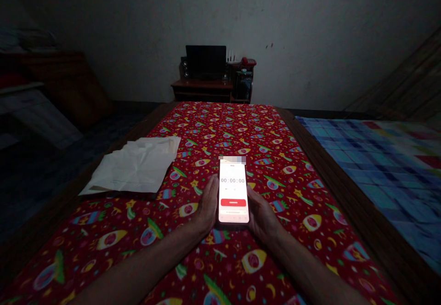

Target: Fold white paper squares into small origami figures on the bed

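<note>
hands, left hand [207, 204] and right hand [259, 214], clasp glossy slab phone [233, 192] over patterned red bedsheet [193, 231].

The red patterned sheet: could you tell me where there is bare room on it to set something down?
The red patterned sheet is bare beyond the phone up to its far edge, and right of the right hand. Room also lies between the white cloth and left hand. The cloth fills the left edge.

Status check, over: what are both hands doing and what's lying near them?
Left hand and right hand grip the lit phone. Timer reads zeros. Creased white cloth lies apart, left, on the red patterned sheet.
</note>
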`<state>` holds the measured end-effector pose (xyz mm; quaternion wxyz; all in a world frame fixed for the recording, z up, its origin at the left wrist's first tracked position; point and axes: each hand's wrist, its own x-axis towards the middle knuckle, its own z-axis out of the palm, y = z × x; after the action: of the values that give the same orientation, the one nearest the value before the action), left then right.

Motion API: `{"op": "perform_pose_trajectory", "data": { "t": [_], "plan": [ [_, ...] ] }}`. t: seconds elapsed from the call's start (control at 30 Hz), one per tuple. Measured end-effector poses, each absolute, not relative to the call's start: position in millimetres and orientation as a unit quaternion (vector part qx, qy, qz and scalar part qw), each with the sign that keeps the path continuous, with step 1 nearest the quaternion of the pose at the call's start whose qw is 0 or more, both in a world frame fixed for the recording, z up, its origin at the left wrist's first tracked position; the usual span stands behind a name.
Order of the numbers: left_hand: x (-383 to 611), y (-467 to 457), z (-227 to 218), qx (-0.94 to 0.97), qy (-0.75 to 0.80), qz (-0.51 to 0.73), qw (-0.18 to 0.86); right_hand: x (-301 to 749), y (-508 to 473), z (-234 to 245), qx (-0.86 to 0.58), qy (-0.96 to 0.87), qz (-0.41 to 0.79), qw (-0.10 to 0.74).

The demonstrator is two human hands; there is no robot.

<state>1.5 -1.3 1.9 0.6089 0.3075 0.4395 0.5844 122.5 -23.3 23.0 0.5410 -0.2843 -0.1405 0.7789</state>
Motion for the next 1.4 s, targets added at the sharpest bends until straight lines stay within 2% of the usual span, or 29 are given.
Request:
{"op": "perform_pose_trajectory", "data": {
  "t": [1.4],
  "plan": [
    [1.9, -2.4, 3.5, 0.303, 0.434, 0.584, 0.615, 123.8, -24.3, 22.1, -0.305, -0.175, 0.765, 0.539]
  ]
}}
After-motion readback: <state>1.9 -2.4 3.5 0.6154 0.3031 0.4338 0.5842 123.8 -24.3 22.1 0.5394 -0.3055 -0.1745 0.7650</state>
